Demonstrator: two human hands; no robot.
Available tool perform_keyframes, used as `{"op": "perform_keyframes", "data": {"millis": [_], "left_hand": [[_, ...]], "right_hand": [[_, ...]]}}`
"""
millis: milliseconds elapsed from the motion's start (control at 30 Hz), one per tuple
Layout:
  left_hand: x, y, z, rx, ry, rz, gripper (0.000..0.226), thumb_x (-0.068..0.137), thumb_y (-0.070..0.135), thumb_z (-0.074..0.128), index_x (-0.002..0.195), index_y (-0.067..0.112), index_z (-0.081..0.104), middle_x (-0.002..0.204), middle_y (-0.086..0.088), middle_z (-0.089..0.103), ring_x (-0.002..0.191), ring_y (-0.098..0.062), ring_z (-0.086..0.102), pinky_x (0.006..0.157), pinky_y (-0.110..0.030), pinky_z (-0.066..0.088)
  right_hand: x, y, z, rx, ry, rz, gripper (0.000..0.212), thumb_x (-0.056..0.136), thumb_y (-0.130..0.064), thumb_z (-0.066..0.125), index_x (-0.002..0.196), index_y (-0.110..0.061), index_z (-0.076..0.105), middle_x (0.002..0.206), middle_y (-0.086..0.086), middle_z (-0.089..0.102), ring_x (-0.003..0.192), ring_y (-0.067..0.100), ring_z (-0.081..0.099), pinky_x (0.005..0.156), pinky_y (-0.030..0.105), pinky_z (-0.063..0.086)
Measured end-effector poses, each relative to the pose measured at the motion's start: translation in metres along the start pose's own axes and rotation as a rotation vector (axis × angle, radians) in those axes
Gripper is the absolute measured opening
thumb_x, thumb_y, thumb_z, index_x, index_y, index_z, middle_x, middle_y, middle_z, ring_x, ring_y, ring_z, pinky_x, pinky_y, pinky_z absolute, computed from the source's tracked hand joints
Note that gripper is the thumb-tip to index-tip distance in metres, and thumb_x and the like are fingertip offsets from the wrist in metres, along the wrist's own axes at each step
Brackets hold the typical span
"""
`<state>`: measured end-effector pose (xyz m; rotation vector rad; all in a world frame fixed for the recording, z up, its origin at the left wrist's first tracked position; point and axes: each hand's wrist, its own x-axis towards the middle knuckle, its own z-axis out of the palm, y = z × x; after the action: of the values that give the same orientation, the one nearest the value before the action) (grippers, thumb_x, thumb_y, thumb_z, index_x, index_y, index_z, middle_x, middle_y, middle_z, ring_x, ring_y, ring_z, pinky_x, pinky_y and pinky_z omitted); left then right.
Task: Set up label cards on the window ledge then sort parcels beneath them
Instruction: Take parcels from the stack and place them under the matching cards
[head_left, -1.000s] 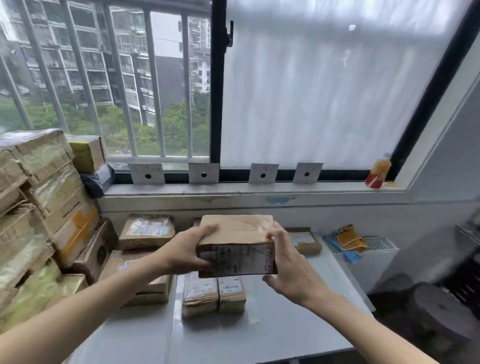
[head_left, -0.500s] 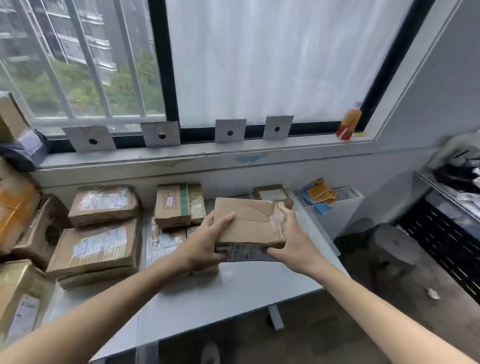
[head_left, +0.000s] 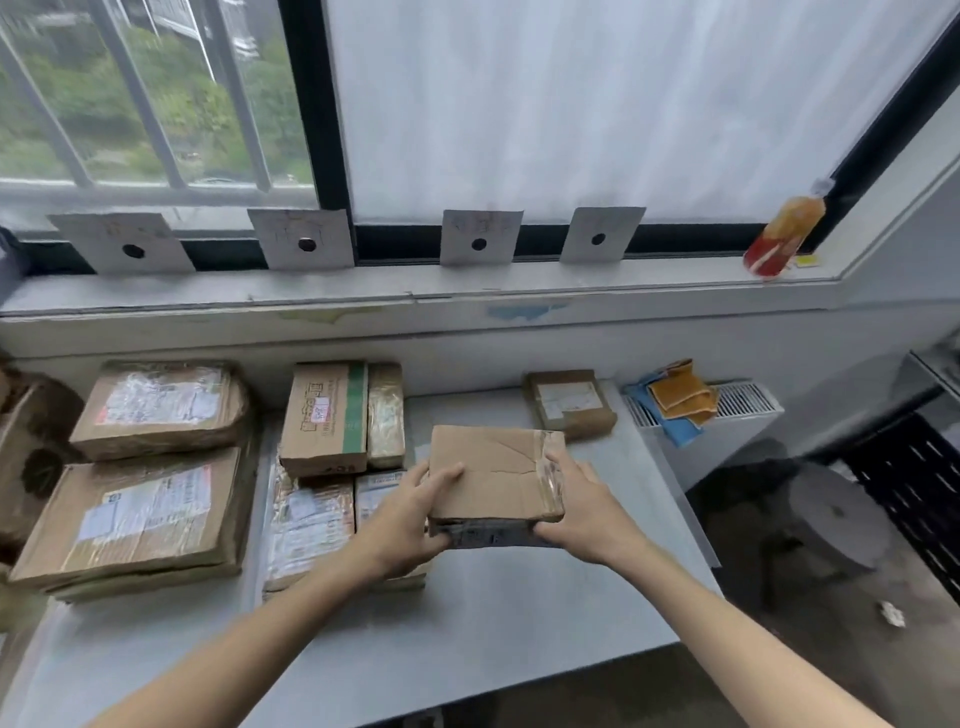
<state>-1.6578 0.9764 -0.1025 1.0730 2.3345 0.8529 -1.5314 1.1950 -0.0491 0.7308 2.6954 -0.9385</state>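
One cardboard parcel (head_left: 496, 470) is gripped at its short ends, left hand (head_left: 410, 512) and right hand (head_left: 584, 506) curled round the edges, held just above the table (head_left: 493, 623) below the third label card (head_left: 480, 236). It's probably light and fairly stiff, though the creased top suggests soft board, so the taped edges are best held. Four cards are counted on the ledge (head_left: 415, 291); roughly seven sorted parcels (head_left: 156, 410) are lying beneath.

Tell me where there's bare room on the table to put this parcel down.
Bare tabletop lies near the front edge, and also under the third card, between the green-taped box and the small parcel. The table's left half is crowded.
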Motion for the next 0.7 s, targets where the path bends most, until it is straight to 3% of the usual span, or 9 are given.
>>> {"op": "perform_keyframes", "data": {"millis": [67,233,433,533,700], "left_hand": [[0.012,-0.001,0.008,-0.012,0.001,-0.032,0.081,0.08,0.017,0.073,0.151,0.027,0.035,0.149,-0.003,0.033,0.134,-0.019,0.039,0.11,-0.023,0.036],[0.043,-0.004,0.023,-0.086,0.018,-0.13,0.078,0.08,0.012,0.073,0.148,0.028,0.038,0.15,-0.002,0.031,0.133,-0.024,0.041,0.102,-0.037,0.049],[0.074,-0.013,0.026,-0.019,0.047,-0.288,0.076,0.084,0.009,0.067,0.15,0.03,0.035,0.154,-0.008,0.022,0.124,-0.031,0.051,0.102,-0.037,0.047],[0.085,-0.019,0.023,0.024,0.066,-0.33,0.074,0.085,0.011,0.065,0.149,0.032,0.034,0.153,-0.007,0.023,0.124,-0.033,0.05,0.098,-0.038,0.048],[0.118,-0.03,0.025,0.012,0.138,-0.406,0.073,0.086,0.001,0.064,0.148,0.027,0.037,0.15,-0.008,0.027,0.131,-0.031,0.043,0.107,-0.031,0.039]], "right_hand": [[0.014,0.007,0.0,-0.026,-0.005,0.021,0.108,0.073,-0.029,0.08,0.158,-0.028,0.014,0.141,0.006,0.04,0.127,0.03,0.047,0.103,0.038,0.045],[0.057,0.019,0.005,0.011,-0.015,0.059,0.099,0.073,-0.019,0.08,0.156,-0.025,0.026,0.149,0.006,0.036,0.132,0.031,0.041,0.109,0.038,0.04],[0.118,0.032,0.013,0.02,-0.107,-0.01,0.097,0.073,-0.017,0.08,0.155,-0.022,0.028,0.154,0.006,0.029,0.137,0.03,0.037,0.114,0.039,0.035],[0.148,0.034,0.016,-0.001,-0.145,-0.068,0.094,0.073,-0.018,0.079,0.153,-0.02,0.029,0.153,0.008,0.031,0.136,0.032,0.039,0.113,0.039,0.035],[0.192,0.036,0.023,0.002,-0.121,-0.113,0.092,0.075,-0.015,0.079,0.153,-0.017,0.03,0.151,0.01,0.032,0.134,0.034,0.039,0.114,0.04,0.035]]}}
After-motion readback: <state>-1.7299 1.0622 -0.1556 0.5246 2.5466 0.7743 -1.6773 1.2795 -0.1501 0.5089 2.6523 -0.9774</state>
